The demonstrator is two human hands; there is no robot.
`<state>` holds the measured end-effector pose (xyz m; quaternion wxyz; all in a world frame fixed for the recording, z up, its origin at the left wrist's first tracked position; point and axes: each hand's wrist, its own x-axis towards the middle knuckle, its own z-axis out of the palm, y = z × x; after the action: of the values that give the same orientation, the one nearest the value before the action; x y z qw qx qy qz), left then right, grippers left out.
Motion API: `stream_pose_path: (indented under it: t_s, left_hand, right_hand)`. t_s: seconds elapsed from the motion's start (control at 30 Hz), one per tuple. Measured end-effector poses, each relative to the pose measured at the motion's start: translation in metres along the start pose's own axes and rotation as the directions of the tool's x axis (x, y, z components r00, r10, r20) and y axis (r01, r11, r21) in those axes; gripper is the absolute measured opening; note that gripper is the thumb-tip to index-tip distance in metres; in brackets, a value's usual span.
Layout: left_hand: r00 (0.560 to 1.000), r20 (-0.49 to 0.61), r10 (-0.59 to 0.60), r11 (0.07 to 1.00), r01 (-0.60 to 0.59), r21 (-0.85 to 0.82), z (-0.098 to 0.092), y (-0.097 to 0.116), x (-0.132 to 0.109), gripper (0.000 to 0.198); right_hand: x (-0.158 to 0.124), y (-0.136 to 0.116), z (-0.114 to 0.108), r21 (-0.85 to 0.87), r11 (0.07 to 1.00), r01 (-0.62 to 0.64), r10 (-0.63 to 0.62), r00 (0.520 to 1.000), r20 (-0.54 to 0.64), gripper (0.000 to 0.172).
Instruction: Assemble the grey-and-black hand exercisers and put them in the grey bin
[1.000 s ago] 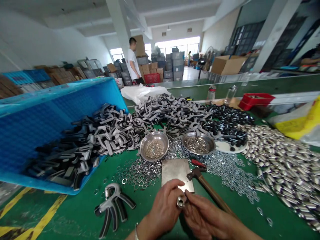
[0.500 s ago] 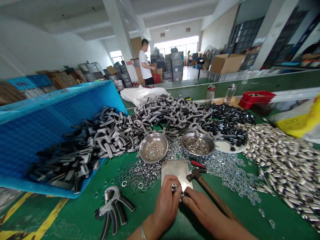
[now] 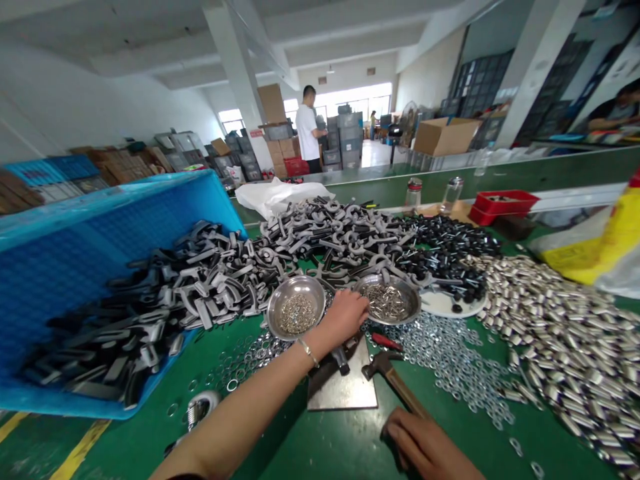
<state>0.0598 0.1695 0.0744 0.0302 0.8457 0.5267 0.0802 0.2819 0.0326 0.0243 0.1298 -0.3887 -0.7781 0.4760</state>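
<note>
My left hand reaches over the inner side of the right steel bowl, which holds small metal pins. Its fingertips are pinched together and turned away, so I cannot see what is between them. Below the wrist, a dark grip handle piece lies on the metal plate, partly covered by the forearm. My right hand is closed low at the right, over the handle end of the hammer. Whatever it holds is hidden. A second steel bowl contains small metal parts.
A blue crate of grip handles stands left. Behind the bowls lies a heap of grey handles. Washers, a red-handled tool and silver cylinders lie right. A coiled-spring hand grip lies near left. A person stands beyond.
My hands have parted. The left has gone forward to the right bowl; the right has drawn back toward me. The piece between them now rests on the plate. The view has shifted slightly.
</note>
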Motion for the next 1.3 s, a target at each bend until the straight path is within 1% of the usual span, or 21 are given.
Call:
stream_pose_path:
  t_s: [0.07, 0.1, 0.17, 0.23, 0.33, 0.43, 0.5, 0.63, 0.7, 0.77, 0.8, 0.87, 0.9, 0.97, 1.03, 1.07, 1.13, 1.2, 1.23, 1.3]
  left_hand:
    - [0.999, 0.034, 0.005, 0.999, -0.007, 0.038, -0.002, 0.004, 0.038, 0.018]
    - [0.998, 0.065, 0.002, 0.999, -0.006, 0.053, 0.001, 0.005, 0.055, 0.02]
    - [0.993, 0.12, -0.015, 0.997, 0.006, 0.072, 0.011, 0.007, 0.083, 0.02]
    - [0.987, 0.159, -0.033, 0.996, 0.02, 0.087, 0.023, 0.007, 0.097, 0.02]
    - [0.985, 0.168, -0.04, 0.996, 0.026, 0.088, 0.034, 0.003, 0.097, 0.021]
    - [0.989, 0.136, -0.056, 0.997, 0.049, 0.059, 0.037, -0.005, 0.091, 0.026]
    - [0.989, 0.123, -0.078, 0.997, 0.075, 0.025, 0.037, -0.009, 0.089, 0.027]
    - [0.989, 0.079, -0.122, 0.99, 0.127, -0.058, 0.031, -0.008, 0.09, 0.024]
    - [0.99, 0.024, -0.137, 0.984, 0.139, -0.111, 0.022, -0.003, 0.083, 0.024]
    - [0.988, -0.032, -0.15, 0.977, 0.143, -0.161, 0.013, 0.003, 0.063, 0.023]
    - [0.986, -0.052, -0.155, 0.971, 0.142, -0.194, 0.009, 0.005, 0.046, 0.023]
    - [0.981, -0.067, -0.184, 0.941, 0.157, -0.299, 0.006, 0.006, 0.005, 0.024]
    - [0.974, -0.063, -0.22, 0.898, 0.177, -0.402, 0.007, 0.004, -0.018, 0.024]
    - [0.944, -0.02, -0.329, 0.801, 0.268, -0.536, 0.013, -0.002, -0.059, 0.024]
    - [0.908, 0.028, -0.418, 0.742, 0.359, -0.566, 0.021, -0.008, -0.086, 0.023]
    - [0.894, 0.048, -0.446, 0.734, 0.396, -0.551, 0.025, -0.01, -0.093, 0.022]
    - [0.874, 0.079, -0.479, 0.736, 0.45, -0.506, 0.03, -0.013, -0.096, 0.02]
    - [0.86, 0.099, -0.501, 0.739, 0.484, -0.469, 0.034, -0.015, -0.091, 0.02]
    - [0.856, 0.104, -0.506, 0.739, 0.493, -0.459, 0.035, -0.016, -0.089, 0.019]
    - [0.858, 0.111, -0.501, 0.748, 0.495, -0.442, 0.037, -0.018, -0.085, 0.019]
  right_hand:
    - [-0.006, 0.006, -0.002, 0.011, 1.0, -0.007, 0.007, 1.0, -0.01, 0.04]
    - [-0.007, 0.009, -0.004, -0.013, 1.0, -0.002, 0.002, 0.999, -0.045, 0.039]
    - [-0.011, 0.017, -0.009, -0.093, 0.996, 0.009, -0.024, 0.987, -0.161, 0.035]
    - [-0.018, 0.027, -0.015, -0.186, 0.982, -0.007, -0.047, 0.957, -0.287, 0.03]
    - [-0.03, 0.044, -0.019, -0.326, 0.943, -0.066, -0.073, 0.915, -0.396, 0.022]
    - [-0.034, 0.057, -0.013, -0.453, 0.886, -0.098, -0.127, 0.889, -0.44, 0.024]
    - [-0.028, 0.06, -0.008, -0.482, 0.868, -0.116, -0.112, 0.901, -0.42, 0.024]
    - [-0.01, 0.052, -0.008, -0.46, 0.87, -0.178, 0.023, 0.946, -0.323, 0.023]
    - [-0.004, 0.046, -0.011, -0.447, 0.866, -0.226, 0.098, 0.952, -0.29, 0.026]
    - [-0.003, 0.039, -0.012, -0.414, 0.863, -0.29, 0.197, 0.947, -0.252, 0.029]
    - [-0.005, 0.037, -0.012, -0.392, 0.861, -0.324, 0.248, 0.94, -0.233, 0.032]
    - [-0.01, 0.034, -0.011, -0.353, 0.855, -0.379, 0.322, 0.923, -0.21, 0.036]
    - [-0.012, 0.034, -0.009, -0.343, 0.852, -0.395, 0.341, 0.917, -0.208, 0.038]
    - [-0.013, 0.032, -0.008, -0.346, 0.841, -0.416, 0.36, 0.908, -0.214, 0.042]
    - [-0.011, 0.029, -0.01, -0.347, 0.836, -0.425, 0.374, 0.904, -0.208, 0.044]
    - [-0.009, 0.026, -0.012, -0.325, 0.849, -0.416, 0.369, 0.908, -0.199, 0.044]
    - [-0.005, 0.019, -0.018, -0.226, 0.905, -0.361, 0.328, 0.929, -0.17, 0.042]
    - [-0.005, 0.013, -0.025, -0.103, 0.955, -0.28, 0.26, 0.951, -0.169, 0.039]
    - [-0.006, 0.01, -0.027, -0.055, 0.966, -0.254, 0.241, 0.954, -0.18, 0.039]
    - [-0.01, 0.009, -0.031, 0.038, 0.968, -0.248, 0.251, 0.951, -0.181, 0.04]
